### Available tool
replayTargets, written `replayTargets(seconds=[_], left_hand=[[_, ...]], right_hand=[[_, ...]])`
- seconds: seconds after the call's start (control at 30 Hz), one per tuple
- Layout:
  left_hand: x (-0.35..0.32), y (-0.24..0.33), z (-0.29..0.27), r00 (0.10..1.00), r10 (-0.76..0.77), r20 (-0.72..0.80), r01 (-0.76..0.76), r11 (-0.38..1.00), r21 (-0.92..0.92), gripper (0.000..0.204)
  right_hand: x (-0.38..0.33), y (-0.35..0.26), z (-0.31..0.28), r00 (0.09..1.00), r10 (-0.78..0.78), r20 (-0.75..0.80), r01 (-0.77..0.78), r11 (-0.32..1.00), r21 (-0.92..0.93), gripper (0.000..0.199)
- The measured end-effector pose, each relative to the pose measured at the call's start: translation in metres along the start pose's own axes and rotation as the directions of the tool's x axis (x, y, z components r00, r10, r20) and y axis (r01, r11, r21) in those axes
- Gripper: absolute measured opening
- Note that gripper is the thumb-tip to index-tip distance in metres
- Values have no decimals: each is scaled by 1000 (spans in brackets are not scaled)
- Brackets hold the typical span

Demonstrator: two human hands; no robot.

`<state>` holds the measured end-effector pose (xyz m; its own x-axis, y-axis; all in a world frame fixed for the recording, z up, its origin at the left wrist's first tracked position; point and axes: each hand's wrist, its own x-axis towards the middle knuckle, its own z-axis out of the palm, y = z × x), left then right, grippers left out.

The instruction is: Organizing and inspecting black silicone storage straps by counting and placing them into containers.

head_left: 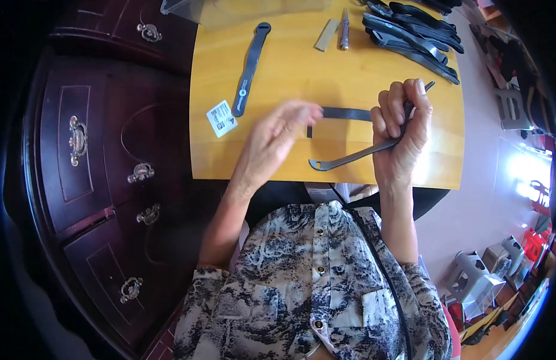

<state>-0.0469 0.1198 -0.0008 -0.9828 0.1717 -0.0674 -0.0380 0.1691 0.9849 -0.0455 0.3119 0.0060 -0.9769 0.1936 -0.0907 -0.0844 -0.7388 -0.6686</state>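
Right hand (404, 117) closed in a fist around a dark strap (356, 157); short end pokes out past the thumb, up and right, long end runs down-left to a rounded tip with a small hole, above the near part of the wooden surface (296, 72). Left hand (272, 135) reaches in from the left, fingers stretched toward the right hand, motion-blurred; can't tell if it grips anything. Its fingertips are at the left end of a flat dark band (349, 113), which runs right to behind the right fist; contact unclear. Small dark piece (310, 131) just below those fingertips, cannot tell what it belongs to. Further left, a loose black strap (250, 69) with a round pale mark lies lengthwise, slightly tilted, rounded end away from the person. White printed label (221, 118) just beside its near end. Far side: tan strip (327, 35) and a slim pen-like tool (344, 36) side by side, then a pile of dark straps (410, 39) at the far right. Clear plastic container (254, 7) along the far edge, partly cut off. Person wears a black-and-white patterned shirt (302, 276), thin black cord (383, 270) down the front. Dark reddish cabinet (119, 138) with ornate metal handles stands left; grey stool (470, 282) lower right.
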Motion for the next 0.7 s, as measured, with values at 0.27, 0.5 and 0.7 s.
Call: replayTargets(seconds=[0.27, 0.5, 0.7], left_hand=[[-30, -5, 0, 679, -434, 592, 639, 747, -185, 24], [-34, -34, -8, 904, -361, 230, 415, 872, -260, 12], [-32, -43, -13, 911, -366, 190, 407, 872, -271, 15]], right_hand=[[-13, 13, -5, 983, -185, -18, 185, 983, -7, 27], [-36, 1, -63, 988, -91, -123, -26, 691, -722, 31], [-55, -16, -83, 952, 66, -298, -255, 709, -658, 18]])
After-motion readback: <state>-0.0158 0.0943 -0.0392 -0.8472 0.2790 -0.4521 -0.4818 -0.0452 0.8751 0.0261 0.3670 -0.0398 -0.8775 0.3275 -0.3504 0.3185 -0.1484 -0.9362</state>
